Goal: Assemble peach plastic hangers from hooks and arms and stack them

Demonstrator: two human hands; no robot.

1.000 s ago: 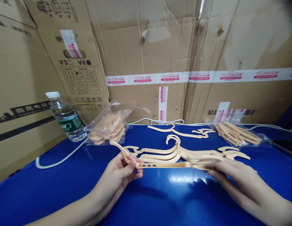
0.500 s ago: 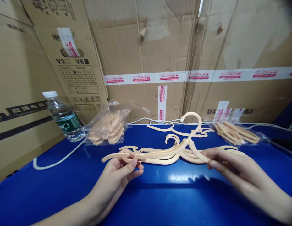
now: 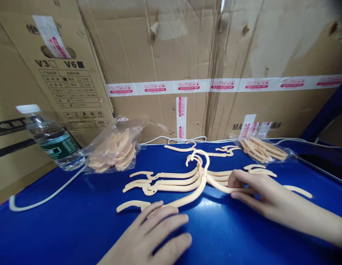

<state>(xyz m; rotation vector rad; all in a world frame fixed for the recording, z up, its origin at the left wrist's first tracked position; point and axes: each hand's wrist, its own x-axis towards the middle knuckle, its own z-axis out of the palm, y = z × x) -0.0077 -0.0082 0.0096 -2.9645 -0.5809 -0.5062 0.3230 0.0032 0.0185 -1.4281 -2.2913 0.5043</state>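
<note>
Several beige plastic hangers [image 3: 171, 181] lie stacked on the blue table [image 3: 77, 221], hooks pointing away from me. The nearest hanger [image 3: 187, 197] lies flat in front of the stack. My left hand [image 3: 154, 239] rests flat with fingers stretched out, fingertips touching that hanger's left arm. My right hand [image 3: 259, 193] lies on its right arm, fingers curled lightly over it. One more hanger [image 3: 198, 151] lies farther back.
A water bottle [image 3: 49, 138] stands at the left. A clear bag of hanger parts [image 3: 115, 149] sits beside it, another bag [image 3: 263, 149] at the right. A white cable [image 3: 49, 197] runs along the table. Cardboard boxes [image 3: 171, 55] wall the back.
The hanger I held up in both hands has been turned flat and laid down in front of the stack. My left hand has let go and flattened out.
</note>
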